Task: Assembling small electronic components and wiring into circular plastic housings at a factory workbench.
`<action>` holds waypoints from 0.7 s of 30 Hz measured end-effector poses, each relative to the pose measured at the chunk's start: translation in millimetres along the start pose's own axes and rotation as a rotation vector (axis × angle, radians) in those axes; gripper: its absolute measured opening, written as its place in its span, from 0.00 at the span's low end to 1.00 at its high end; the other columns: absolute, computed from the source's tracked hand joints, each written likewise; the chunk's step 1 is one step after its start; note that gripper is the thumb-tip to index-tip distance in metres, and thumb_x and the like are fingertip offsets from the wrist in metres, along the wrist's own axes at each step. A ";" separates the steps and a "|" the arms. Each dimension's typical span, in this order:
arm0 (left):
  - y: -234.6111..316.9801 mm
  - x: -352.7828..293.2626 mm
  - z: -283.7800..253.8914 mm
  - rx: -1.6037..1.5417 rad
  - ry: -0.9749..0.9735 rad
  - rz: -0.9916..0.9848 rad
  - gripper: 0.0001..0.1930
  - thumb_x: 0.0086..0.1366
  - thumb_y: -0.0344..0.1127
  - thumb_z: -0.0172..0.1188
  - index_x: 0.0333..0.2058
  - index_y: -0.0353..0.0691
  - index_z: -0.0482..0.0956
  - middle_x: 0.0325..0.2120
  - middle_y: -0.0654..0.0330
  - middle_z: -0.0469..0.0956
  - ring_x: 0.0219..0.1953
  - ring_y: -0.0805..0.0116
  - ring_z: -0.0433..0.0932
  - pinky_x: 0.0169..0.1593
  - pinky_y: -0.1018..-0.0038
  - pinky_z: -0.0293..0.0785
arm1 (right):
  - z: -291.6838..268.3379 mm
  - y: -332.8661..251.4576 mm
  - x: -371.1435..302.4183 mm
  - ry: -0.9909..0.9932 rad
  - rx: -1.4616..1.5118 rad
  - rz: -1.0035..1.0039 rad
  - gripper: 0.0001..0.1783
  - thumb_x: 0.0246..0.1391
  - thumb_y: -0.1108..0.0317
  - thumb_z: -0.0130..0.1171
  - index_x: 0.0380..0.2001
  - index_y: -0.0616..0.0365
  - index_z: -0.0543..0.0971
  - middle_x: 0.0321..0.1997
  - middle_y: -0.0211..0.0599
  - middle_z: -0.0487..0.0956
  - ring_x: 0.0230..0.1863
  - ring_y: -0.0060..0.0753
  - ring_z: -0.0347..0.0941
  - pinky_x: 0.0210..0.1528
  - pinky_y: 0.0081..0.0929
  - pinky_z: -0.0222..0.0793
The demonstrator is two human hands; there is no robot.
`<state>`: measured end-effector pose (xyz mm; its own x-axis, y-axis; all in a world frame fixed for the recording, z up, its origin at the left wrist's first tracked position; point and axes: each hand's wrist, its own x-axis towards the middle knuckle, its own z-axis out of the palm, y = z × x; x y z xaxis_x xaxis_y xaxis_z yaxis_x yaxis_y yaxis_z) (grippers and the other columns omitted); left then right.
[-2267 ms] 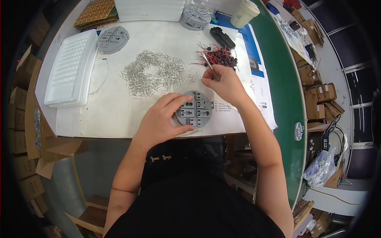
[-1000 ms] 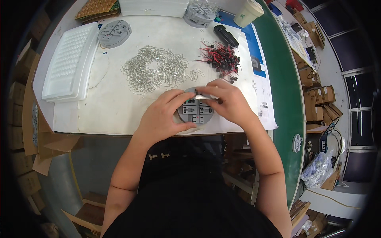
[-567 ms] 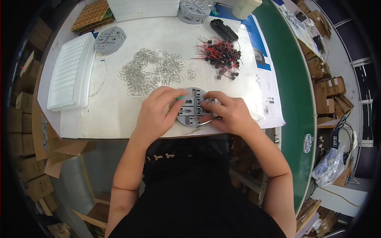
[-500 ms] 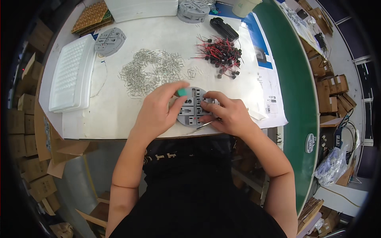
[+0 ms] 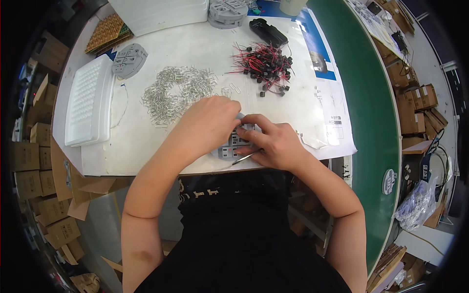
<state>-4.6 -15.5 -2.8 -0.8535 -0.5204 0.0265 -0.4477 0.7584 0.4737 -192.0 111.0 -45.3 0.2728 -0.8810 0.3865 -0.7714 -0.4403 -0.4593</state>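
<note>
My left hand (image 5: 212, 119) bends over the upper left of a round grey fixture (image 5: 227, 152), its fingers curled down and their tips hidden. What they pinch, if anything, does not show. From the right, my right hand (image 5: 274, 141) rests its thumb and index finger on the fixture. Its lower fingers keep hold of thin metal tweezers (image 5: 247, 156), which point toward the table's front edge. Slots with small dark and pale parts show on the fixture; both hands cover much of it.
Beyond my hands lie a heap of metal pins (image 5: 178, 90) and a pile of black parts with red wires (image 5: 268, 68). A white tray (image 5: 90, 100) stands at left, near another grey fixture (image 5: 129, 60). Further back are stacked grey fixtures (image 5: 227, 13) and a white bin (image 5: 161, 14).
My left hand has turned over and moved right onto the fixture, hiding the green piece seen at its fingertips before. My right hand stays on the fixture. The whole view has shifted slightly.
</note>
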 end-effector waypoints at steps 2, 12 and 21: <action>0.5 4.0 4.5 0.089 -0.034 -0.005 0.11 0.63 0.34 0.68 0.42 0.34 0.85 0.34 0.48 0.84 0.38 0.45 0.83 0.44 0.56 0.78 | -4.8 14.6 -0.2 0.080 0.042 0.094 0.18 0.48 0.66 0.76 0.44 0.51 0.85 0.45 0.34 0.83 0.32 0.40 0.84 0.28 0.35 0.76; 5.7 -11.9 7.7 0.022 0.312 0.052 0.14 0.63 0.38 0.70 0.46 0.40 0.86 0.38 0.55 0.83 0.49 0.55 0.81 0.53 0.58 0.77 | -27.2 56.2 34.3 0.253 -0.215 0.220 0.12 0.61 0.68 0.67 0.47 0.55 0.84 0.37 0.36 0.85 0.27 0.36 0.81 0.27 0.32 0.76; 32.7 -26.2 -16.8 -0.418 0.600 0.213 0.23 0.57 0.38 0.78 0.51 0.40 0.86 0.38 0.57 0.86 0.41 0.63 0.84 0.46 0.69 0.79 | -48.9 -19.7 21.9 0.311 1.286 0.608 0.11 0.70 0.69 0.61 0.50 0.65 0.81 0.36 0.40 0.83 0.20 0.17 0.63 0.24 0.19 0.62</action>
<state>7.6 16.3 26.8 -0.5652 -0.5945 0.5719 -0.0497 0.7166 0.6957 -198.9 108.9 11.4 -0.1630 -0.9855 -0.0478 0.3629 -0.0149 -0.9317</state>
